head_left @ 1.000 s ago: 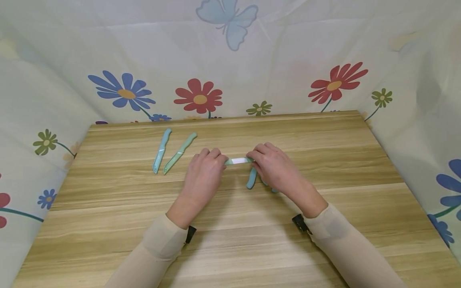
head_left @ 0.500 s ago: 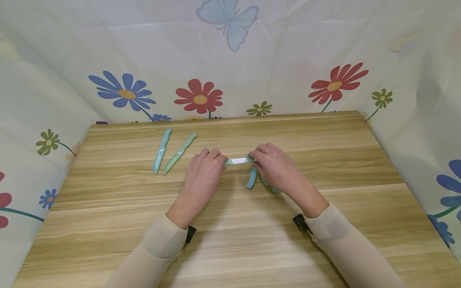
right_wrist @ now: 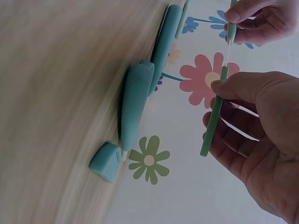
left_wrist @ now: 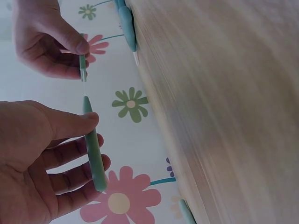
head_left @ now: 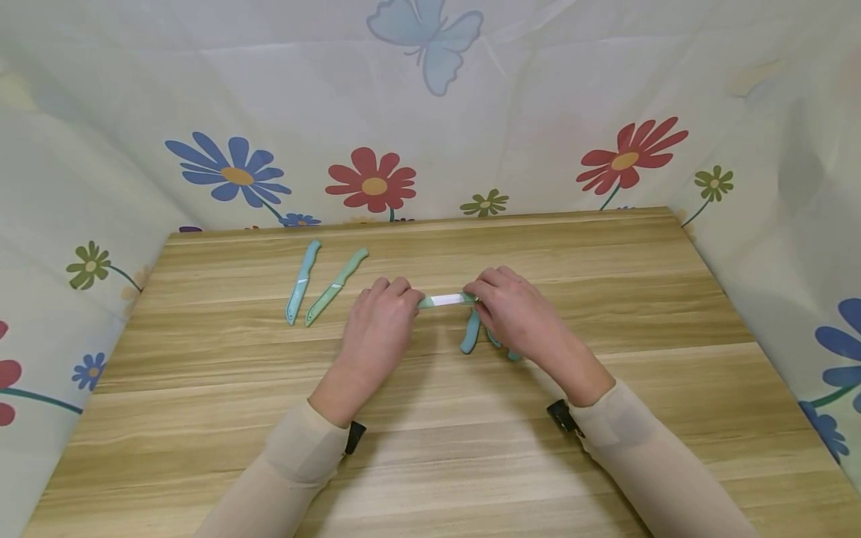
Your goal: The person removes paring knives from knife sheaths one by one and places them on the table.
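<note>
A knife with a pale green handle (left_wrist: 96, 163) is held level above the table. My left hand (head_left: 379, 325) pinches that handle between thumb and fingertips. The green sheath (right_wrist: 215, 116) is pinched in my right hand (head_left: 516, 314). Between the two hands a stretch of bright blade (head_left: 445, 300) shows; its tip is hidden. Below my right hand lie blue-green pieces: a curved knife handle (head_left: 470, 333) and parts (head_left: 514, 356) mostly covered by the hand in the head view. A blunt blue-green end (right_wrist: 106, 161) appears in the right wrist view.
On the left half of the wooden table (head_left: 222, 373), a blue sheathed knife (head_left: 303, 282) and a green sheathed knife (head_left: 336, 287) lie side by side, apart from each other. Flower-printed sheeting (head_left: 531, 142) rises behind the table's far edge and along both sides.
My left hand has edged slightly left and my right hand slightly right, so a little more blade shows between them. The knives on the table have stayed put.
</note>
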A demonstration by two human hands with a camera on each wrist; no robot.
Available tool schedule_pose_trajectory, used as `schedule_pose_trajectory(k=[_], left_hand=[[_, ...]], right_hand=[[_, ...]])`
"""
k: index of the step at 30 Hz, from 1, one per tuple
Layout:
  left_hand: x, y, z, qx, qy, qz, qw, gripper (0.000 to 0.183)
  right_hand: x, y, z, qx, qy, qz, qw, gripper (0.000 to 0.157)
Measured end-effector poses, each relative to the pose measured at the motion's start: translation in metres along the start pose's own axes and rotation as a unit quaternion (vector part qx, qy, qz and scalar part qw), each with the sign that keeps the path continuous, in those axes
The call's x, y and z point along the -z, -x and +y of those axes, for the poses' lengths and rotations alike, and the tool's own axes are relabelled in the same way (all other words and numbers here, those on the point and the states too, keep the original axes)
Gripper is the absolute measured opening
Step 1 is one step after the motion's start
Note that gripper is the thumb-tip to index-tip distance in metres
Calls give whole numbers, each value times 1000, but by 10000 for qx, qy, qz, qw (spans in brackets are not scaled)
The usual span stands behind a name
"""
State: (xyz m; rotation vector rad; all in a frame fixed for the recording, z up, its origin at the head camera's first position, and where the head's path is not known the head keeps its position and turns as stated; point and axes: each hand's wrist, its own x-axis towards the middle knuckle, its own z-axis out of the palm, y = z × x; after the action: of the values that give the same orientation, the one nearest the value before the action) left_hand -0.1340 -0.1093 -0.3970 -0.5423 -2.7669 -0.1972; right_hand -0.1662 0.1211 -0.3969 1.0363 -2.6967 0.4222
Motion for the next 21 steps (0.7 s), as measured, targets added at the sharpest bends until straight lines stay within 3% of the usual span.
schedule_pose_trajectory(k=[21], left_hand=[[1, 1, 0, 8, -10, -47, 10000, 11]], right_hand=[[0, 1, 3, 41, 86, 2, 10000, 22]])
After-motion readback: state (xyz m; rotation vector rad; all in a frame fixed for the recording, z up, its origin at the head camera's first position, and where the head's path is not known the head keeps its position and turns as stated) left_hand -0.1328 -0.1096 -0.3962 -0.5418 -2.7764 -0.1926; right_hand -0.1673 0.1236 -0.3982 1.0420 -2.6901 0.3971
